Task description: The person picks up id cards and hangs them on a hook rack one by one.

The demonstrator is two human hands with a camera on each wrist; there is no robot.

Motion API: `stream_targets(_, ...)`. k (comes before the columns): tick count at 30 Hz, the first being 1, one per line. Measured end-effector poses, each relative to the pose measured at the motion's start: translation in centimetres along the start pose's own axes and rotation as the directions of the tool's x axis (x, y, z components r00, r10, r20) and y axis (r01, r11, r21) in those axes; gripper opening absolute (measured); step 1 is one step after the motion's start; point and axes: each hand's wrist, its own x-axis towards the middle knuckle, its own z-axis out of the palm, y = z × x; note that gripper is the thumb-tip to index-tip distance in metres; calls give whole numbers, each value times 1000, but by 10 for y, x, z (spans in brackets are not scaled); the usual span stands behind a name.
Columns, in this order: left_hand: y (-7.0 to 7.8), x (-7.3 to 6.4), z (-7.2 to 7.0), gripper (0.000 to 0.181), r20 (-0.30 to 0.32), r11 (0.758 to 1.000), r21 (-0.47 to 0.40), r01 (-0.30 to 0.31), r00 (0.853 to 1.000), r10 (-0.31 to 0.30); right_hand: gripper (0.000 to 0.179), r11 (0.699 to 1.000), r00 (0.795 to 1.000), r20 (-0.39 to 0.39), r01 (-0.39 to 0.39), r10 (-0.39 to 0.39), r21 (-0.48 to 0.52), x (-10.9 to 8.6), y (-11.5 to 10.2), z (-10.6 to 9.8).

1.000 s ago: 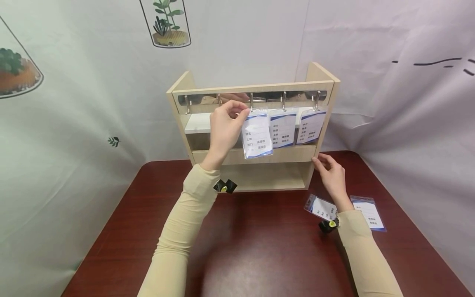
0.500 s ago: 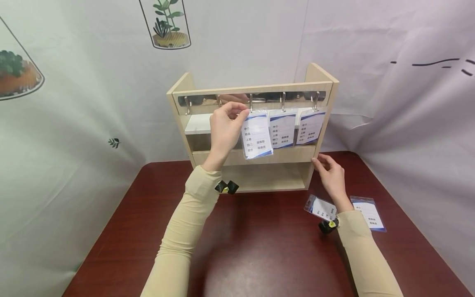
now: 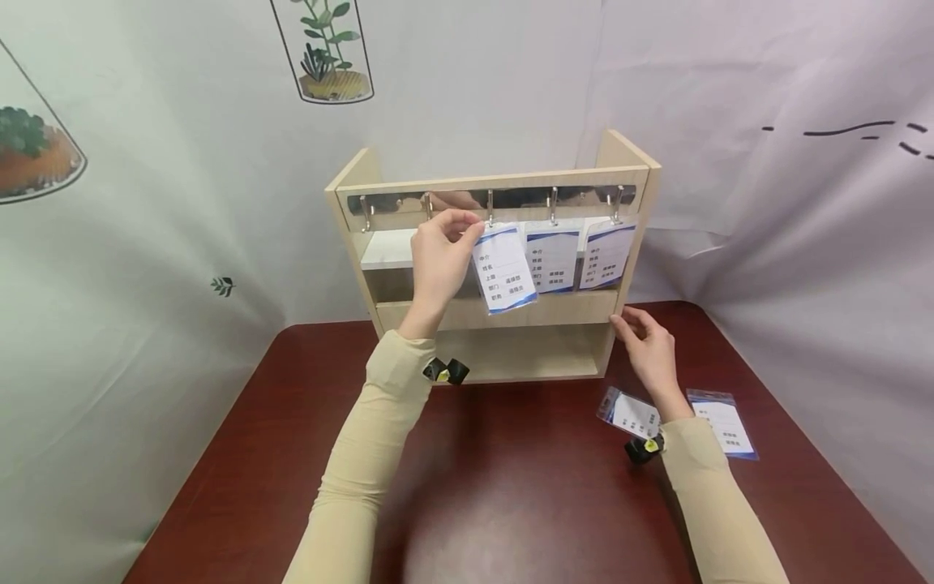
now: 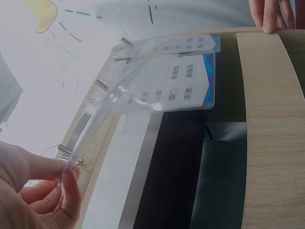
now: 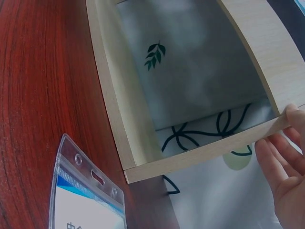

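In the head view my left hand (image 3: 441, 255) pinches the upper left corner of a clear plastic badge holder (image 3: 505, 272) with a white and blue card. This badge hangs tilted just below the middle hook (image 3: 490, 207); the left wrist view shows it nearly edge-on, running from my fingertips past the hooks. Two more badges, one in the middle (image 3: 552, 264) and one at the right (image 3: 607, 258), hang from the hooks beside it. My right hand (image 5: 288, 162) grips the front edge of the right side panel (image 5: 214, 146) of the wooden shelf (image 3: 550, 310), thumb and fingers on either side.
Two badges lie on the dark red table (image 3: 511, 487): one by the right wrist (image 3: 633, 414) and another farther right (image 3: 730, 430), partly behind the sleeve. Leftward on the metal strip is a bare hook (image 3: 366, 215). A printed cloth (image 3: 481, 105) hangs behind the shelf.
The held badge has tilted a little more, its lower end swinging to the right. My right hand keeps its grip on the side panel. The head view has shifted slightly.
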Motion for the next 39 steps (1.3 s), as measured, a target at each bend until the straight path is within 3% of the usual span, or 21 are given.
stream_targets(7,-6,-5,-1,11,-2,998,-10,-66,998,66,47,1000,1000,-10,1,-1,-5,-3,1,1)
stream_targets(23,-10,-3,-1,14,-4,984,-93,-153,988,153,47,1000,1000,-17,5,-5,-14,1,-3,0)
stream_targets(39,-18,-4,1,20,14,985,-98,-144,989,146,48,1000,1000,-9,-15,15,-4,0,0,2)
